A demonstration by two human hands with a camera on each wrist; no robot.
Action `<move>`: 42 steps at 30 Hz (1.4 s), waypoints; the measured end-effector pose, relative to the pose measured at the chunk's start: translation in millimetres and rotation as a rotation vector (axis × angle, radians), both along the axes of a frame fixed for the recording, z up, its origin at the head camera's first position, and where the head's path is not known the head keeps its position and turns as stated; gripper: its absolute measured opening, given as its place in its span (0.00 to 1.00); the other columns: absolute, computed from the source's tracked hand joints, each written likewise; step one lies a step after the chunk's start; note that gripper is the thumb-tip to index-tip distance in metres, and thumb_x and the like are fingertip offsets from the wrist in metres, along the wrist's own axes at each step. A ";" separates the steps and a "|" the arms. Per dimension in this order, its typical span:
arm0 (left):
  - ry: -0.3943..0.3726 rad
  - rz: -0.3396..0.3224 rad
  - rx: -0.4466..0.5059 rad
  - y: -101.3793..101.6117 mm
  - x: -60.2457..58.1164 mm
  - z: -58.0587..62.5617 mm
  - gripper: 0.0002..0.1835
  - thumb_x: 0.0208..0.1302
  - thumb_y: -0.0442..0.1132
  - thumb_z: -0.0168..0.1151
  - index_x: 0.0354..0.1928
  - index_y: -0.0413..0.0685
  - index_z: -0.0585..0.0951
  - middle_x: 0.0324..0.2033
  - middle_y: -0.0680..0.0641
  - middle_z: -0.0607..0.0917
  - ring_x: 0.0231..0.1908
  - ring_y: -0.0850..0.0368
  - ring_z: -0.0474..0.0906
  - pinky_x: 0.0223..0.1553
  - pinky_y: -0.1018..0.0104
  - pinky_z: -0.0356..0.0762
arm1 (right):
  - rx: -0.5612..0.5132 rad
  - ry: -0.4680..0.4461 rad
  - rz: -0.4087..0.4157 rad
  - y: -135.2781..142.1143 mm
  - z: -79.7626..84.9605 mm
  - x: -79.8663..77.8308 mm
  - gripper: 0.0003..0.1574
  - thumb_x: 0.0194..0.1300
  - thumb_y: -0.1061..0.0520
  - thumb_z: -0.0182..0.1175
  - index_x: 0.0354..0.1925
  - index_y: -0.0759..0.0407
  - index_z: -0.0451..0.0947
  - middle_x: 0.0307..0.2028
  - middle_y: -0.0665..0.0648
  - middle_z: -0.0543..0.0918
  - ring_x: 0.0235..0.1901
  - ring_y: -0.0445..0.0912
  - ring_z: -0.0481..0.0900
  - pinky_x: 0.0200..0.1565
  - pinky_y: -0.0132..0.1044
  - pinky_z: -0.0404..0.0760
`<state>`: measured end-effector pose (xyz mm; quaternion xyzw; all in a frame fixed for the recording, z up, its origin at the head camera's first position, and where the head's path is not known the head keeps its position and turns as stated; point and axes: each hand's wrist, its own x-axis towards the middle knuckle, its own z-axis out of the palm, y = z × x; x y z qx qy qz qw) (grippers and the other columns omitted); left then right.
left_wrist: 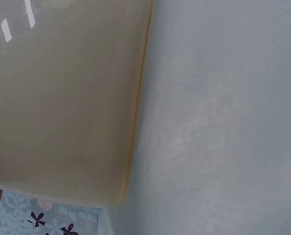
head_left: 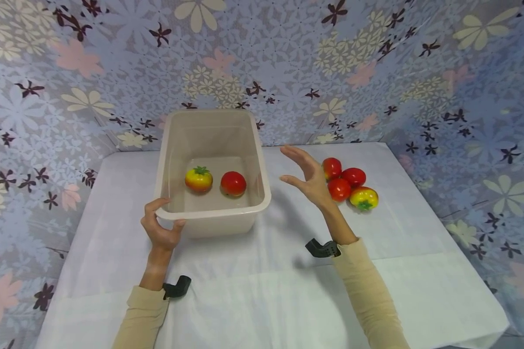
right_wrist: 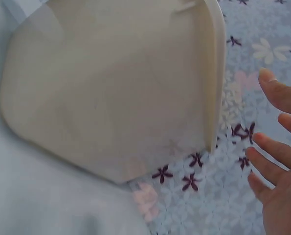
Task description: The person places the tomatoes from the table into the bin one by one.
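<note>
My left hand (head_left: pixel 161 230) grips the near left corner of a beige plastic bin (head_left: pixel 218 224), its thumb outside the front wall and fingers over the rim. Inside the bin lie a yellow-red tomato (head_left: pixel 198 181) with a green leafy top and a red tomato (head_left: pixel 233 184). Between the bin and a cluster of tomatoes, my right hand (head_left: pixel 310 182) is held with thumb and fingers apart and nothing between them. In the right wrist view its fingers (right_wrist: pixel 277 152) are spread, away from the bin wall (right_wrist: pixel 111 98). The left wrist view shows mostly the bin's outer side (left_wrist: pixel 62 107).
To the right of my right hand sit several glossy red tomatoes (head_left: pixel 353 177) and a yellow-red one (head_left: pixel 364 198), close together. A white cloth (head_left: pixel 253 300) covers the table. Flower-patterned fabric (head_left: pixel 279 72) rises behind it and at both sides.
</note>
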<state>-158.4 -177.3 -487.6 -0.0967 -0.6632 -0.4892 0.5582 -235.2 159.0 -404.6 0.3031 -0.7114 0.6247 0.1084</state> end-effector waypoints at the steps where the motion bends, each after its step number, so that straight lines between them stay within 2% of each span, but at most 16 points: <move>1: -0.002 -0.001 -0.001 0.0 0.0 0.1 0.49 0.49 0.79 0.57 0.36 0.30 0.75 0.31 0.41 0.83 0.40 0.67 0.79 0.49 0.78 0.72 | -0.004 -0.004 -0.011 3.3 -1.1 0.5 0.39 0.55 0.72 0.67 0.65 0.69 0.67 0.62 0.70 0.74 0.66 0.54 0.69 0.70 0.49 0.59; 5: -0.013 -0.010 -0.007 1.3 0.1 0.7 0.49 0.50 0.79 0.56 0.37 0.30 0.75 0.31 0.39 0.83 0.41 0.68 0.79 0.49 0.78 0.72 | -0.040 -0.015 -0.039 19.6 -6.1 2.2 0.39 0.55 0.73 0.67 0.64 0.71 0.67 0.61 0.72 0.74 0.65 0.55 0.70 0.68 0.46 0.64; 13: -0.014 -0.020 -0.003 5.4 -1.4 2.0 0.50 0.49 0.79 0.56 0.37 0.30 0.75 0.30 0.33 0.81 0.43 0.72 0.78 0.50 0.77 0.72 | -0.097 -0.013 -0.111 55.0 -15.5 3.4 0.39 0.54 0.77 0.65 0.64 0.74 0.66 0.61 0.71 0.75 0.63 0.54 0.72 0.67 0.41 0.65; 18: -0.002 -0.002 0.006 2.8 -1.4 2.8 0.50 0.49 0.79 0.56 0.37 0.30 0.75 0.30 0.37 0.82 0.42 0.71 0.78 0.50 0.77 0.73 | -0.147 -0.016 -0.174 69.3 -23.3 7.3 0.37 0.54 0.78 0.64 0.63 0.73 0.67 0.60 0.70 0.76 0.61 0.54 0.74 0.65 0.41 0.67; 21: -0.005 0.002 0.011 1.3 -1.1 2.6 0.50 0.49 0.79 0.57 0.37 0.30 0.75 0.31 0.41 0.84 0.43 0.72 0.77 0.50 0.78 0.72 | -0.186 -0.011 -0.204 76.1 -28.9 9.8 0.36 0.54 0.78 0.64 0.62 0.73 0.68 0.59 0.73 0.76 0.61 0.59 0.73 0.65 0.44 0.68; 26: -0.014 0.004 0.015 1.1 0.8 2.1 0.49 0.49 0.79 0.57 0.37 0.30 0.75 0.30 0.38 0.83 0.43 0.73 0.77 0.51 0.77 0.72 | -0.233 0.017 -0.258 88.8 -39.7 14.6 0.35 0.54 0.77 0.65 0.61 0.78 0.67 0.56 0.81 0.72 0.59 0.66 0.71 0.64 0.44 0.69; 29: -0.019 0.009 0.016 1.6 1.7 1.5 0.50 0.49 0.79 0.56 0.37 0.30 0.74 0.30 0.37 0.82 0.43 0.74 0.77 0.52 0.77 0.72 | -0.230 0.001 -0.313 98.0 -46.4 18.7 0.36 0.54 0.76 0.66 0.61 0.79 0.66 0.57 0.79 0.74 0.60 0.61 0.73 0.63 0.39 0.70; 33: -0.013 0.001 0.032 1.8 1.7 0.4 0.50 0.48 0.79 0.57 0.37 0.30 0.74 0.31 0.44 0.84 0.43 0.74 0.77 0.50 0.77 0.72 | -0.212 -0.030 -0.408 108.6 -56.8 22.9 0.36 0.53 0.77 0.66 0.61 0.75 0.69 0.58 0.71 0.78 0.61 0.57 0.73 0.65 0.37 0.68; 38: -0.002 -0.005 0.048 2.3 2.8 0.6 0.50 0.47 0.79 0.58 0.36 0.29 0.74 0.34 0.52 0.85 0.42 0.74 0.77 0.49 0.78 0.72 | -0.183 -0.066 -0.472 117.1 -70.6 26.9 0.38 0.51 0.81 0.63 0.61 0.76 0.68 0.59 0.66 0.78 0.65 0.58 0.68 0.70 0.43 0.60; 42: -0.002 -0.007 0.043 3.0 1.9 -0.4 0.50 0.48 0.79 0.58 0.36 0.29 0.74 0.35 0.55 0.84 0.43 0.73 0.77 0.49 0.78 0.72 | -0.125 -0.130 -0.543 117.7 -73.1 35.6 0.39 0.52 0.80 0.64 0.63 0.73 0.68 0.61 0.65 0.76 0.67 0.51 0.68 0.70 0.50 0.58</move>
